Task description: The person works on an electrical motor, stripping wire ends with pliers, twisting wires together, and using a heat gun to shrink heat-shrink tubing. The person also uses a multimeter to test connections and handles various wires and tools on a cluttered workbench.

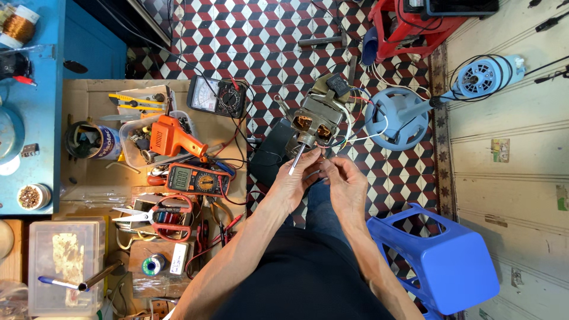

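both hands are over the person's lap, close together, just below a small electric motor [314, 121] w/ copper windings and a steel shaft [297, 159] that points down toward the hands. the left hand [294, 181] has fingers curled, fingertips pinched near the end of the shaft and the thin wires; i cannot tell if it grips the shaft or only a wire. the right hand [347, 184] is just beside it, fingers bent and closed on thin wires [344, 139] that come from the motor, coloured white, red, blue. the motor rests on a dark block [274, 151] above the patterned tile floor [249, 35].

to the left, a cardboard sheet [80, 95] carries tools: an orange digital multimeter [197, 181], an analog meter [216, 95], an orange soldering gun [172, 136], red-handled scissors [160, 216], a yellow utility knife [136, 101], a tin can [92, 141] w/ small parts. right of the motor lies a light blue fan base [397, 118] w/ a round part [483, 77] further right. a blue plastic stool [441, 261] is near the right forearm, and a red stool [415, 26] stands at top.
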